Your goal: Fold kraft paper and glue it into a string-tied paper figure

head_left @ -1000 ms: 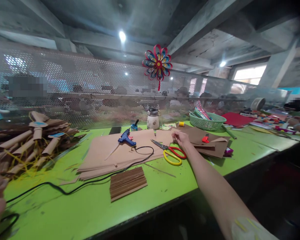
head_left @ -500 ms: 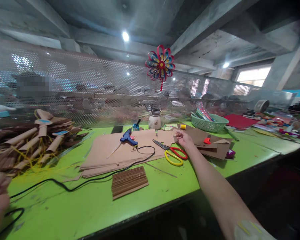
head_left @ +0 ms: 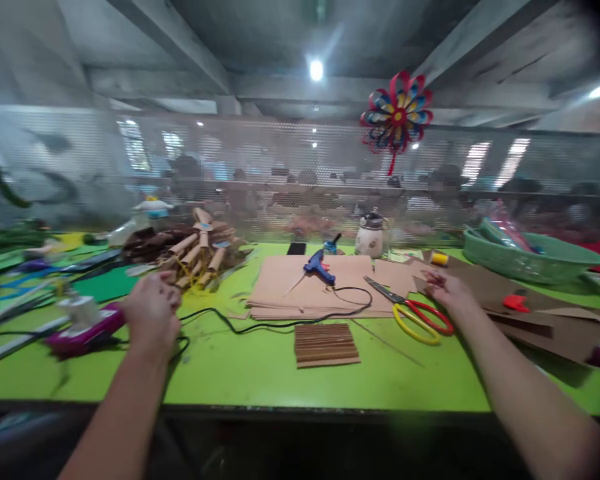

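Observation:
My left hand (head_left: 153, 310) is held above the table's left part, fingers curled in and blurred. It is beside a purple power strip (head_left: 83, 333) with a white plug; whatever its fingers hold is hidden. On the right, my right hand (head_left: 445, 288) lies by the edge of the brown paper sheets (head_left: 523, 293), fingers loosely bent and a little apart. Just below it are scissors (head_left: 410, 313) with one red and one yellow handle. A blue glue gun (head_left: 320, 268) rests on stacked tan paper (head_left: 273, 283). In front lies a pleated brown paper piece (head_left: 327, 347).
A black cord (head_left: 260, 328) crosses the green table. Rolled brown paper pieces (head_left: 200, 253) with yellow strings are piled at left. Along the back stand a white bottle (head_left: 370, 239), a yellow spool (head_left: 439, 259) and a green basket (head_left: 545, 257). A paper flower (head_left: 398, 117) hangs above.
The view has swung left, bringing my left hand, its forearm and the power strip into sight. My right hand stays beside the scissors and brown paper.

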Tool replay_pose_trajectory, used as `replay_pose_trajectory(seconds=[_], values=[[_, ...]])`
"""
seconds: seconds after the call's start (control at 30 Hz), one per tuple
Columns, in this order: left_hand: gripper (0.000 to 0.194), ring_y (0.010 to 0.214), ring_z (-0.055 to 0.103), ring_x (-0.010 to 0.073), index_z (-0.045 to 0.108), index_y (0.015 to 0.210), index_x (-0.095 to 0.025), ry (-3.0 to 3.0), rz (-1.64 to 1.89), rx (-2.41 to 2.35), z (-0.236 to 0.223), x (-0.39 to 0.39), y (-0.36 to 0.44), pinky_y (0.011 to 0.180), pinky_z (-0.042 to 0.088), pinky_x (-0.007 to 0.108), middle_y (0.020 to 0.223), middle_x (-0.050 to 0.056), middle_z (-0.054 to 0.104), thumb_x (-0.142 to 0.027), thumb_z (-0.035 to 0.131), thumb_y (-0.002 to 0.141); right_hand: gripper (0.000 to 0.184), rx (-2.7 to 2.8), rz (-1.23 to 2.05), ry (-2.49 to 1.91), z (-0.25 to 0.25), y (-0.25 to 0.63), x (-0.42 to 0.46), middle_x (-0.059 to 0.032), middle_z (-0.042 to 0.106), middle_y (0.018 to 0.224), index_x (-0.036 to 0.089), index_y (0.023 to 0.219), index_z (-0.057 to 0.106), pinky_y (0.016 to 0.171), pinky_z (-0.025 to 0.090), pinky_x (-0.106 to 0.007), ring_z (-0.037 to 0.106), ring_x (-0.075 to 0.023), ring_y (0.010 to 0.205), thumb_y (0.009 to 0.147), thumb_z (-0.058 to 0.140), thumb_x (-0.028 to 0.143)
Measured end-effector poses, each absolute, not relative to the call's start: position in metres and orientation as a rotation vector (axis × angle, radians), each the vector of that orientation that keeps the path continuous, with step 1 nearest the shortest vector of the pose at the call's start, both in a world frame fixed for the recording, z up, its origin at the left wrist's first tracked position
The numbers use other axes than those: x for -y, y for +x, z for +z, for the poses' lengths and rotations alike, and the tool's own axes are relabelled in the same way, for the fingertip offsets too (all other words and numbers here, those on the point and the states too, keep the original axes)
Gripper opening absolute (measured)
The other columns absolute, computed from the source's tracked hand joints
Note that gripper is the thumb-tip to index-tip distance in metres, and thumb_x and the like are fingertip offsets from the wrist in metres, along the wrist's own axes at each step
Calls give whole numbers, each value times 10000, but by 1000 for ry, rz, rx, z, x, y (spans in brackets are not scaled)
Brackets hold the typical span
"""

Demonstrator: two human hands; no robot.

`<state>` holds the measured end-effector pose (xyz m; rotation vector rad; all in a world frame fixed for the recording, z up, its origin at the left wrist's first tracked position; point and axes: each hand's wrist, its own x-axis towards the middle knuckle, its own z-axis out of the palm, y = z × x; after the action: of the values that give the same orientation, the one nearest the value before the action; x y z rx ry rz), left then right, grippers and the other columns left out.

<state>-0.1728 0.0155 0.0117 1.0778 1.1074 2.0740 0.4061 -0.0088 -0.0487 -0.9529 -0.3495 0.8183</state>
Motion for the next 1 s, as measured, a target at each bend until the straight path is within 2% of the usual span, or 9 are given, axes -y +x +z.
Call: replay_pose_trajectory(seconds=[0.07,0.17,0.37,0.53,0.63,0.73,0.87,0.93,1.0], values=[[106,367,268,50,509,740,-138,1188,1998,-1160,10,-12,-168,370,209,188,418,-83,281,-203,459,809,198,320,874,-972,-50,410,8,-10,514,570,116,742,556,284,326,-125,392,-54,388,839,401,40],[159,377,331,69,575,836,-137,1343,1817,-1224,8,-7,-163,368,260,195,417,-76,323,-281,512,812,212,301,922,-979,-51,414,9,-13,508,572,127,721,542,274,317,-113,370,-47,377,831,381,42],[379,496,517,116,569,1126,-161,1612,1563,-1137,6,-4,-161,436,398,212,588,-3,569,-362,535,807,164,302,952,-972,-53,417,8,-15,509,600,124,763,558,286,336,-101,382,-43,393,812,417,54],[403,781,625,197,550,1160,-153,1459,1459,-870,10,0,-162,592,485,249,815,76,662,-331,571,799,144,312,972,-967,-51,416,7,-22,528,608,115,770,565,288,348,-111,392,-46,396,791,441,45],[333,819,624,202,555,1134,-134,1289,1486,-696,13,-1,-168,678,506,289,839,90,672,-239,545,818,168,300,956,-976,-50,416,7,-36,544,610,115,741,563,293,351,-114,397,-45,389,804,425,44],[170,740,602,138,595,964,-107,1049,1609,-523,16,-3,-174,759,505,299,718,45,640,-133,480,842,231,264,925,-1000,-51,417,7,-50,540,585,134,712,565,286,344,-120,408,-57,386,830,389,43],[169,571,517,84,564,765,-102,855,1696,-535,18,-8,-181,661,506,227,466,-31,444,-81,425,859,291,190,882,-1048,-53,418,8,-31,514,574,135,749,565,292,337,-123,435,-67,403,888,318,69],[180,530,484,71,555,742,-101,822,1742,-628,18,-13,-185,637,505,215,469,-31,450,-89,422,862,217,167,869,-1062,-52,418,9,-25,552,674,114,853,572,366,403,-144,492,-66,477,917,367,143],[175,488,454,51,547,720,-98,778,1803,-734,17,-18,-186,643,508,217,495,-33,486,-90,435,854,189,161,858,-1061,-49,416,9,-34,592,865,118,1003,558,536,497,-220,571,-93,646,907,469,254]])
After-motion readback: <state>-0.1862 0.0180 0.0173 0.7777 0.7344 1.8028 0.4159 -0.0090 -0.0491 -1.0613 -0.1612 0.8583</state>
